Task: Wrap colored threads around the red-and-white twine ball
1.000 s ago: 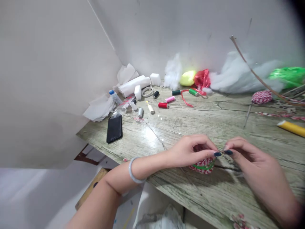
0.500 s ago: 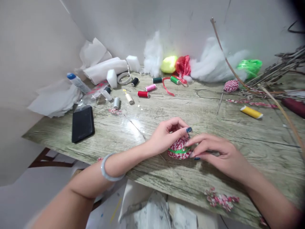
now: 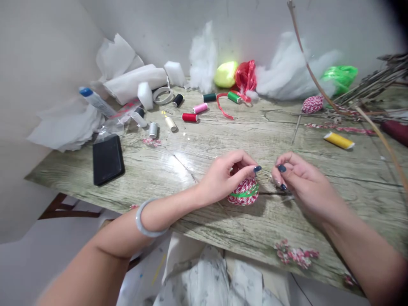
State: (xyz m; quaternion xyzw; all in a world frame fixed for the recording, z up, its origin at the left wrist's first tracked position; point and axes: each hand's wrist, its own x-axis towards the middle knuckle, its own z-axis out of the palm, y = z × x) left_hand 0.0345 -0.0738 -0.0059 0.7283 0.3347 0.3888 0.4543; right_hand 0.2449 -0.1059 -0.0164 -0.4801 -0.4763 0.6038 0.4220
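left arm (image 3: 95, 265) in from bottom left, elbow bent, forearm (image 3: 178, 207) angled up and right, wrist about straight. left hand (image 3: 227, 176) arched palm-down, fingers curled, thumb stretched toward the index tip. right arm (image 3: 357, 240) in from bottom right, angled up and left. right hand (image 3: 304, 180) has fingers folded in, tips bunched. hands near each other, not touching, fingertips facing. dark blue nails on both.

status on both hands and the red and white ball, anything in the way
Left hand curled over red-and-white ball; right hand at thin strands, hold unclear. Green band across ball. Thin stick near left hand, not between hands.
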